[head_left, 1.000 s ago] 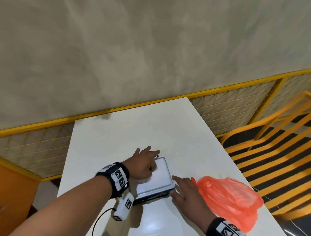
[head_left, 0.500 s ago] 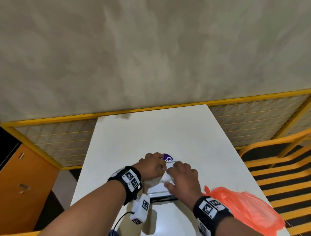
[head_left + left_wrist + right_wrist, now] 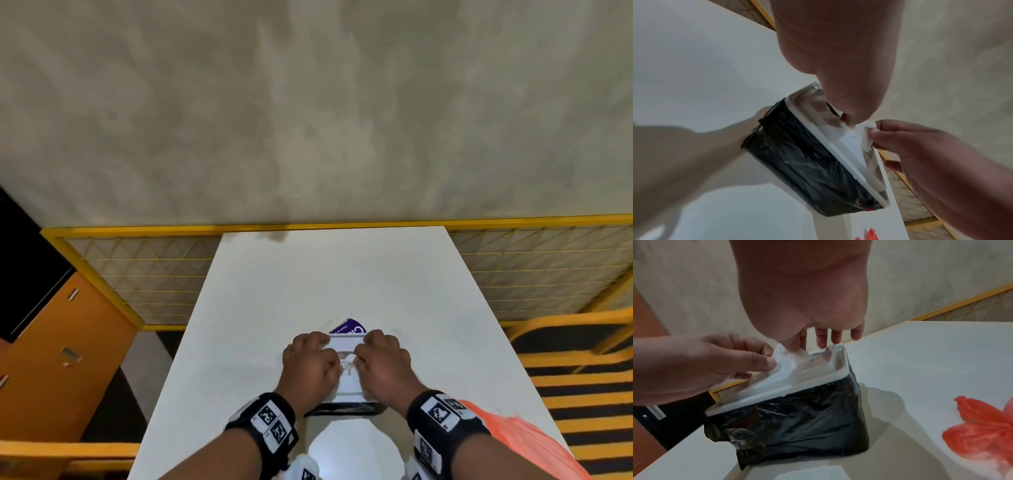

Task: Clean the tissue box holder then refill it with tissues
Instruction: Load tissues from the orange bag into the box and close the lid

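The right hand (image 3: 385, 363), off the table (image 3: 274, 291) a moment ago, is now joining the left hand (image 3: 310, 365), both pinching the tissue (image 3: 785, 358) poking from the holder (image 3: 346, 390) at the table's near end; refilling is probably nearly finished.

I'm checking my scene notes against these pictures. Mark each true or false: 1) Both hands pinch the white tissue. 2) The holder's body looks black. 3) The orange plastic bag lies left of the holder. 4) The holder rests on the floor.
1) True: the left hand and right hand pinch the white tissue.
2) True: the white-lidded tissue box holder looks black.
3) False: the orange plastic bag lies right.
4) False: it rests on the white table.
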